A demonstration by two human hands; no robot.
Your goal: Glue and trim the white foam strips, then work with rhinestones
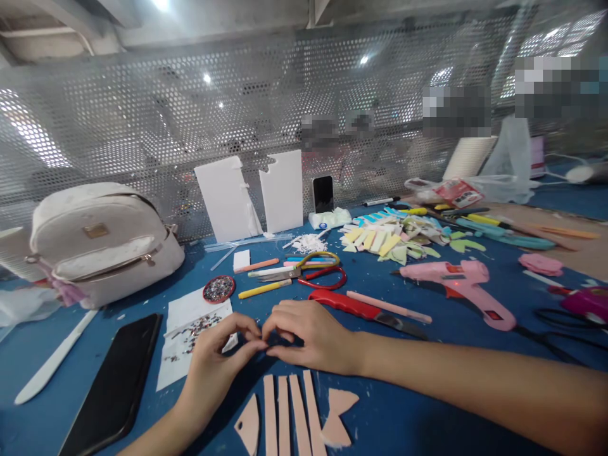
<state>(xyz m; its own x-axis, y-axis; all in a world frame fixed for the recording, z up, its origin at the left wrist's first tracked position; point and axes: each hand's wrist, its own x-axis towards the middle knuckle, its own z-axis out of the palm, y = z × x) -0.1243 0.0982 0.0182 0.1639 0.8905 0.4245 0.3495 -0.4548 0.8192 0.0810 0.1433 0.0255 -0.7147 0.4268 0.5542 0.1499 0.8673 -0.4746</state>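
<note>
My left hand (219,351) and my right hand (311,335) meet over the blue table, fingertips pinched together. Whatever lies between them is too small or hidden to make out. Below them lie several pale pink foam strips (284,411), a pink foam piece with a small hole (249,424) on their left, and a pink tail-shaped piece (338,415) on their right. Partly behind my left hand is a white paper sheet (173,361) scattered with dark and reddish bits. A round red-rimmed dish (219,289) of similar glittery bits sits at its top edge.
Beyond my right hand lie a red utility knife (349,305), scissors (304,272), several markers (265,289) and a pink glue gun (456,278). Foam scraps (389,234) are heaped behind. At left are a black phone (118,373), white plastic knife (57,358) and white backpack (104,240).
</note>
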